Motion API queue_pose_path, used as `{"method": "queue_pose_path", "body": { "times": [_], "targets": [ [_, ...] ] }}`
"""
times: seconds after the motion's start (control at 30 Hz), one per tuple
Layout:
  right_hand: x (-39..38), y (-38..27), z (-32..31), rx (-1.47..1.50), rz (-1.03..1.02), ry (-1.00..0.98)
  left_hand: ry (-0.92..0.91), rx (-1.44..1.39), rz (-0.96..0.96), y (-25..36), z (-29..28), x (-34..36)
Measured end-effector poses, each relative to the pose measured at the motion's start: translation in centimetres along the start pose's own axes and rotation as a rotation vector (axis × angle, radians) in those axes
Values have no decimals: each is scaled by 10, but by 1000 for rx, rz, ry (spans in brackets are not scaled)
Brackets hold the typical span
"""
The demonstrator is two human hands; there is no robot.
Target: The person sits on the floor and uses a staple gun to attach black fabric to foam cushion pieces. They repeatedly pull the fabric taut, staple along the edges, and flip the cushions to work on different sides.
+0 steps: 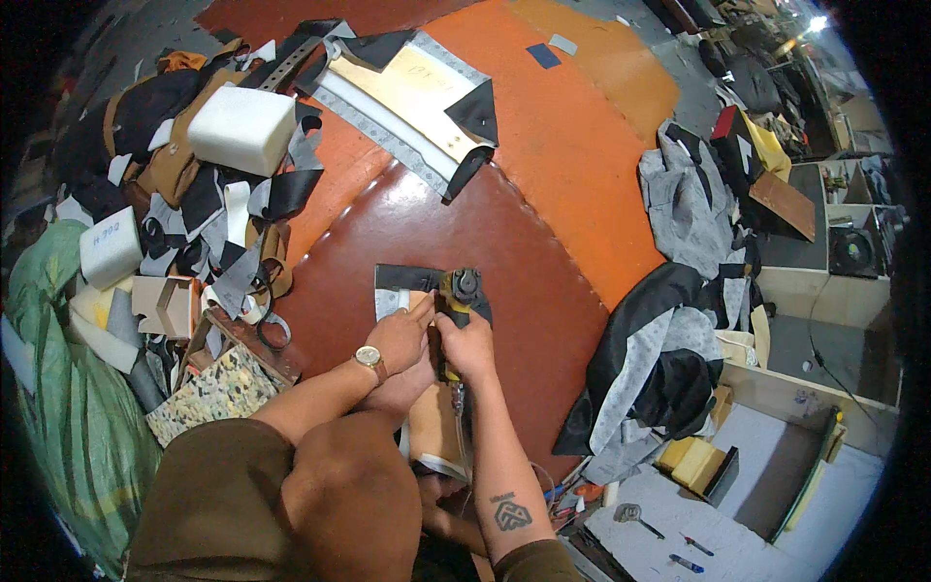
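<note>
R fingers [448, 324] wrapped rnd yel/blk tool [461, 289]; L fingers [421, 311] on panel [433, 427], grip unclear; scraps [201, 204] L, cloth [669, 373] R.

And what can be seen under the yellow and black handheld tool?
Under the yellow and black handheld tool lie a flat tan panel and black fabric, partly visible. The right hand and the tool's body hide the surface directly below.

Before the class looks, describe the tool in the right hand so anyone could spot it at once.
Find the dark red floor area in the middle of the picture. There, the right hand grips a tool over a tan panel. It is yellow and black with a rounded dark head, unlike the pale panel beneath it.
</note>
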State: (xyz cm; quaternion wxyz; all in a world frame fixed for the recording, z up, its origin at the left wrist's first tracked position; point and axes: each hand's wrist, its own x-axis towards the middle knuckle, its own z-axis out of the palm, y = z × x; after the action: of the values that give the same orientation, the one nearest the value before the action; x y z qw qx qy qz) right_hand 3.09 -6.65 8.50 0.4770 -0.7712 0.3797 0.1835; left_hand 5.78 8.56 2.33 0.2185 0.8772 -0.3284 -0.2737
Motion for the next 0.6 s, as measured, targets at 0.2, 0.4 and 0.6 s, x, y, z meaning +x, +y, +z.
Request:
{"method": "queue_pose_path", "body": {
  "times": [0.2, 0.4, 0.6],
  "targets": [
    [-13, -16, 1, -141, 114, 14, 35, -8, 4, -4, 2, -6],
    [-5, 11, 5, -52, 46, 59, 76, -71, -11, 1, -5, -3],
    [-7, 15, 1, 43, 75, 4, 652, -418, -298, -8, 4, 28]
  ]
}}
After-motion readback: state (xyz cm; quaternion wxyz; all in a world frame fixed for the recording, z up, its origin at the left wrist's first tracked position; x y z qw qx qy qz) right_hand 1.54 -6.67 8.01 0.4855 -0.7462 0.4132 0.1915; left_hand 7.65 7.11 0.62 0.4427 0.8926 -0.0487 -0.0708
